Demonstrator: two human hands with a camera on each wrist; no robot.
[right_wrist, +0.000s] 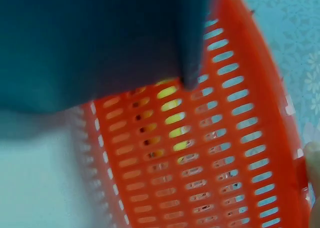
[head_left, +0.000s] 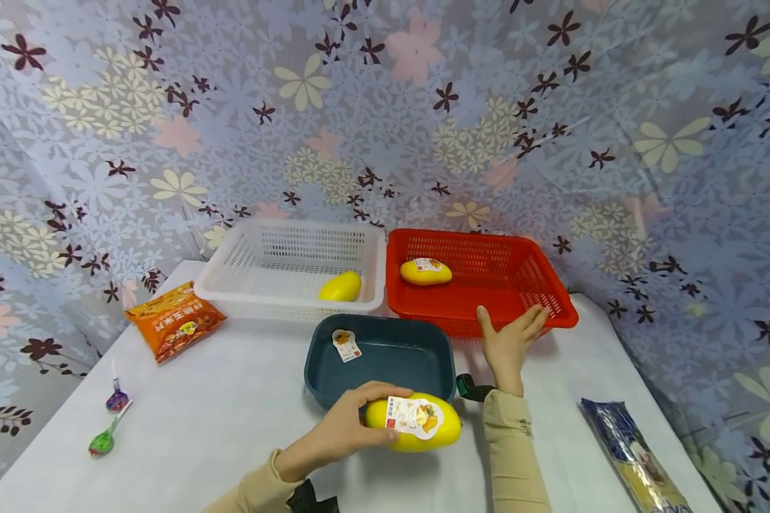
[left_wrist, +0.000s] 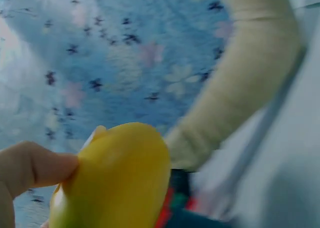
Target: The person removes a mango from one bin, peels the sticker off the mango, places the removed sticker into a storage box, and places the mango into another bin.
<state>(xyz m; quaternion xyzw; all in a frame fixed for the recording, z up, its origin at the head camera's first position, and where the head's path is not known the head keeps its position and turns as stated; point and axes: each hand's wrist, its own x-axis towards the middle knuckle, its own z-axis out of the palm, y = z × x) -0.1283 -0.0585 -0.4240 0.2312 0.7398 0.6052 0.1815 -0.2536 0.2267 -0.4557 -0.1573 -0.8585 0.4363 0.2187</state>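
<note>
My left hand [head_left: 343, 427] grips a yellow mango [head_left: 445, 424] with a white picture label, above the table in front of the dark teal tray [head_left: 385, 392]. The left wrist view shows the thumb [left_wrist: 37, 168] against the mango's side [left_wrist: 125, 173]. My right hand [head_left: 510, 349] reaches to the near rim of the red basket [head_left: 545, 278], fingers spread, no object seen in it. In the right wrist view, part of a finger [right_wrist: 314, 175] shows beside the slotted basket wall [right_wrist: 240, 108]. A labelled mango [head_left: 417, 274] lies inside the red basket.
A white basket [head_left: 231, 267] on the left holds another mango [head_left: 341, 287]. A loose label [head_left: 346, 345] is in the teal tray. An orange snack bag [head_left: 176, 320], two lollipops [head_left: 103, 443] and a blue-gold packet [head_left: 635, 456] lie at the sides.
</note>
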